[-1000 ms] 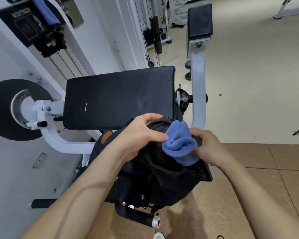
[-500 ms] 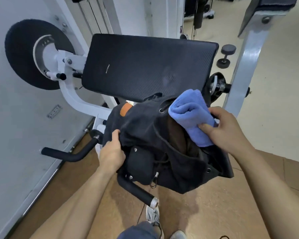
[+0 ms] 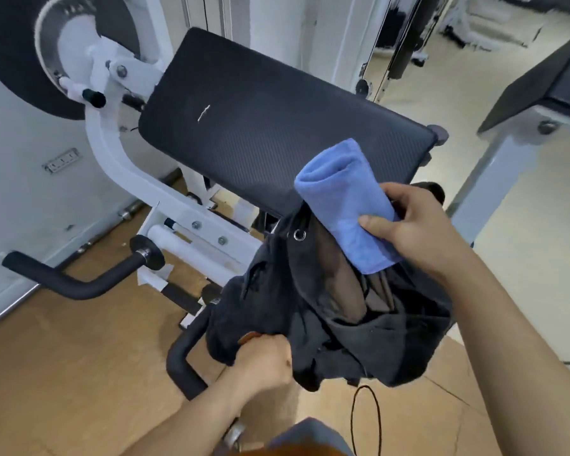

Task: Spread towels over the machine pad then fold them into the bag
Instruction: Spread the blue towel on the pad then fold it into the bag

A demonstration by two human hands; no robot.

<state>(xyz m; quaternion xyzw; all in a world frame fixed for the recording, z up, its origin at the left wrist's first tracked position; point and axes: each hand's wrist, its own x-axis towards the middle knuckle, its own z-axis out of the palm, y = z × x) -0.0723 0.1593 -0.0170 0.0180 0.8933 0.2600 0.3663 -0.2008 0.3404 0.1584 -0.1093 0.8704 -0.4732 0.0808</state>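
The right hand (image 3: pixel 418 232) grips a rolled blue towel (image 3: pixel 349 199) just over the bag (image 3: pixel 336 317) mouth, at the near edge of the machine pad (image 3: pixel 270 126). The left hand (image 3: pixel 264 360) clutches the bag's lower fabric. If that hold slackens, the limp bag could sag off and drop

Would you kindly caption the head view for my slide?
The right hand holds a blue towel at the mouth of the bag, which the left hand grips.

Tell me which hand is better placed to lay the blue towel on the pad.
Right. The right hand holds the blue towel beside the machine pad; the left hand is lower, gripping the black bag.
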